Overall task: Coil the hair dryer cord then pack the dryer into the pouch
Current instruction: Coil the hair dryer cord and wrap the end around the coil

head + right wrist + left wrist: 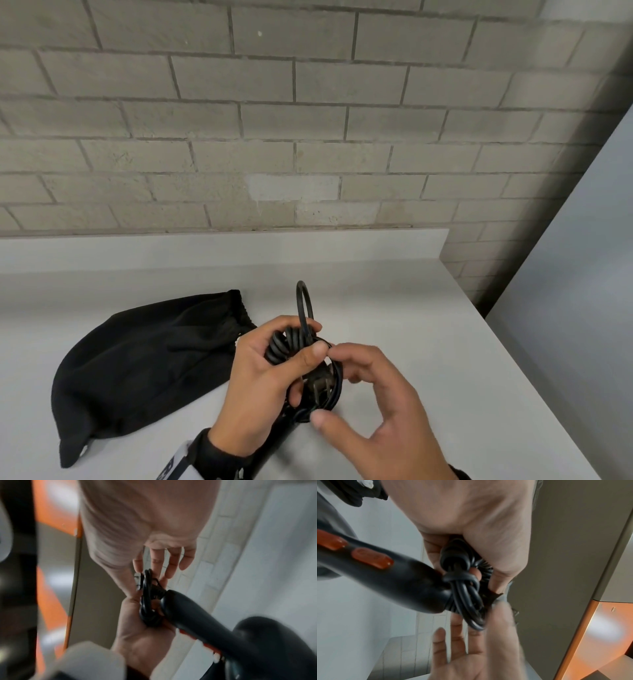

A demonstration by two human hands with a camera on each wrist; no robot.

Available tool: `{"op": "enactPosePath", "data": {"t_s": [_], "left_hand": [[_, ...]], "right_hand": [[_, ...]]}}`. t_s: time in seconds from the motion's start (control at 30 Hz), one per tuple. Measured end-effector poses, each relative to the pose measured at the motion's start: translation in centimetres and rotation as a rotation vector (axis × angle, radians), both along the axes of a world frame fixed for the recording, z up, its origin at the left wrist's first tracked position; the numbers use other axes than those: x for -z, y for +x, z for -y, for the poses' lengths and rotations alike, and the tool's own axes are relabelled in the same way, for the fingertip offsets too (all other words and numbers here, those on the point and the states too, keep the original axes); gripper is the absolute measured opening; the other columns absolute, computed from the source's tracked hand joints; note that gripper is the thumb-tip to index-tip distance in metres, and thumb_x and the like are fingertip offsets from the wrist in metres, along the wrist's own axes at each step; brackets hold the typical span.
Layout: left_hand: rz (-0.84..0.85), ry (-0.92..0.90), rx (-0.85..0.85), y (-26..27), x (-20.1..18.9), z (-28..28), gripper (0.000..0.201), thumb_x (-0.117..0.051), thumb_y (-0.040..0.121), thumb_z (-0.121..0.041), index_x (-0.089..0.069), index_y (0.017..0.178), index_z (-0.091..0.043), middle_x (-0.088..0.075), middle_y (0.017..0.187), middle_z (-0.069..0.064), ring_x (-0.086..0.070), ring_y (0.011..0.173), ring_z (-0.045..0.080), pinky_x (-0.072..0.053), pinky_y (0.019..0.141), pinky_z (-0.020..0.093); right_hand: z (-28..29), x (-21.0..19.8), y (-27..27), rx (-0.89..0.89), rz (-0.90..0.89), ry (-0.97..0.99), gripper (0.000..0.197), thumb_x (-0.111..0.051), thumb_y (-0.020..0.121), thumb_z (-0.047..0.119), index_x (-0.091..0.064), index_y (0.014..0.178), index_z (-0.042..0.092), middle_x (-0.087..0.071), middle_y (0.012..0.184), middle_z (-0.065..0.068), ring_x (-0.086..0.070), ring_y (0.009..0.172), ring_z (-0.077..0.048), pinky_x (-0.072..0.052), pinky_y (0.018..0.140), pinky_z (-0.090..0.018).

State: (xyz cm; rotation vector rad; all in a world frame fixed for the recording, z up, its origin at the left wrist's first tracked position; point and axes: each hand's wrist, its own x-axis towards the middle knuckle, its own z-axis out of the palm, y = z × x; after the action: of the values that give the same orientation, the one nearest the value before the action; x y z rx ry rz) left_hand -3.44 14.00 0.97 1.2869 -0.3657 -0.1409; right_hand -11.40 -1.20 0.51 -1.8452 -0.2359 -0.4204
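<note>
My left hand [274, 363] grips the coiled black cord [291, 346] at the end of the hair dryer's handle, above the counter. One loop [303, 301] sticks up past my fingers, and the plug [318, 383] hangs below my thumb. My right hand [356, 387] is spread beside the bundle, thumb and fingers around it, with no firm grip showing. The left wrist view shows the dryer handle [385, 572] with orange buttons, the wound cord [467, 599] and my right palm [471, 649]. The black pouch [144, 359] lies flat to the left, mouth facing the hands.
The grey counter [411, 308] ends at a raised ledge [239, 250] against a brick wall [308, 137]. Its right edge [507, 349] drops off beside a pale panel. Bare counter lies right of the hands.
</note>
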Motion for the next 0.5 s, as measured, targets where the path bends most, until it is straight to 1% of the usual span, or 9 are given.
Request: {"op": "enactPosePath", "data": {"t_s": [0.07, 0.13, 0.17, 0.27, 0.3, 0.33, 0.4, 0.43, 0.5], "left_hand": [[-0.007, 0.007, 0.004, -0.2, 0.0, 0.2, 0.043, -0.086, 0.064, -0.040, -0.073, 0.094, -0.012, -0.070, 0.075, 0.025, -0.041, 0.046, 0.028, -0.037, 0.038, 0.019], [-0.001, 0.021, 0.009, -0.2, -0.1, 0.3, 0.047, -0.088, 0.063, -0.043, -0.073, 0.095, -0.012, -0.068, 0.080, 0.030, -0.043, 0.050, 0.034, -0.038, 0.039, 0.021], [0.008, 0.031, 0.011, -0.2, -0.2, 0.3, 0.044, -0.087, 0.063, -0.040, -0.073, 0.094, -0.012, -0.069, 0.078, 0.028, -0.044, 0.050, 0.035, -0.041, 0.040, 0.025], [0.034, 0.069, 0.031, -0.6, -0.5, 0.7, 0.035, -0.085, 0.066, -0.033, -0.074, 0.093, -0.012, -0.068, 0.073, 0.021, -0.052, 0.053, 0.050, -0.049, 0.053, 0.054], [0.035, 0.078, 0.037, -0.7, -0.5, 0.8, 0.035, -0.085, 0.067, -0.032, -0.074, 0.093, -0.012, -0.069, 0.075, 0.023, -0.053, 0.056, 0.055, -0.049, 0.053, 0.056], [0.034, 0.083, 0.038, -0.7, -0.6, 0.8, 0.035, -0.085, 0.067, -0.032, -0.074, 0.093, -0.012, -0.070, 0.079, 0.023, -0.052, 0.056, 0.055, -0.050, 0.049, 0.049], [0.016, 0.080, 0.023, -0.3, -0.6, 0.5, 0.037, -0.086, 0.065, -0.033, -0.074, 0.092, -0.011, -0.070, 0.087, 0.027, -0.049, 0.054, 0.044, -0.042, 0.039, 0.026], [0.006, 0.078, 0.011, -0.1, -0.7, 0.2, 0.038, -0.086, 0.064, -0.033, -0.074, 0.091, -0.010, -0.070, 0.089, 0.029, -0.047, 0.055, 0.039, -0.038, 0.038, 0.021], [0.020, 0.082, -0.010, 0.5, -0.8, -0.1, 0.040, -0.086, 0.061, -0.033, -0.075, 0.091, -0.009, -0.070, 0.089, 0.026, -0.045, 0.055, 0.031, -0.036, 0.038, 0.019]], "right_hand": [[0.1, 0.3, 0.3, 0.148, 0.165, -0.224, 0.049, -0.082, 0.067, 0.039, -0.061, 0.111, 0.045, -0.066, 0.103, 0.019, -0.061, 0.099, -0.014, -0.045, 0.087, -0.020], [0.2, 0.6, 0.6, 0.244, 0.326, -0.390, 0.043, -0.081, 0.069, 0.047, -0.065, 0.107, 0.039, -0.062, 0.105, 0.019, -0.055, 0.101, -0.014, -0.045, 0.085, -0.026], [0.2, 0.5, 0.6, 0.272, 0.367, -0.425, 0.037, -0.079, 0.071, 0.048, -0.066, 0.104, 0.038, -0.059, 0.107, 0.014, -0.053, 0.103, -0.014, -0.042, 0.087, -0.024], [0.3, 0.0, 0.3, 0.261, 0.412, -0.429, 0.022, -0.074, 0.077, 0.044, -0.066, 0.095, 0.035, -0.051, 0.115, 0.013, -0.048, 0.107, -0.011, -0.036, 0.089, -0.015], [0.3, -0.2, 0.1, 0.240, 0.417, -0.418, 0.020, -0.073, 0.078, 0.043, -0.065, 0.093, 0.033, -0.052, 0.117, 0.015, -0.050, 0.106, -0.010, -0.038, 0.089, -0.015], [0.3, -0.3, -0.1, 0.220, 0.417, -0.388, 0.019, -0.073, 0.079, 0.042, -0.064, 0.092, 0.032, -0.054, 0.120, 0.018, -0.053, 0.105, -0.010, -0.040, 0.088, -0.017], [0.5, -0.7, -0.8, 0.198, 0.404, -0.262, 0.018, -0.072, 0.081, 0.043, -0.062, 0.090, 0.031, -0.063, 0.118, 0.019, -0.061, 0.105, -0.011, -0.047, 0.087, -0.021], [0.5, -0.9, -1.3, 0.183, 0.386, -0.184, 0.018, -0.071, 0.083, 0.044, -0.061, 0.091, 0.032, -0.067, 0.115, 0.018, -0.065, 0.105, -0.013, -0.051, 0.087, -0.024], [0.5, -1.4, -2.4, 0.112, 0.317, -0.016, 0.018, -0.071, 0.085, 0.046, -0.060, 0.096, 0.036, -0.072, 0.111, 0.013, -0.069, 0.105, -0.015, -0.058, 0.084, -0.032]]}}
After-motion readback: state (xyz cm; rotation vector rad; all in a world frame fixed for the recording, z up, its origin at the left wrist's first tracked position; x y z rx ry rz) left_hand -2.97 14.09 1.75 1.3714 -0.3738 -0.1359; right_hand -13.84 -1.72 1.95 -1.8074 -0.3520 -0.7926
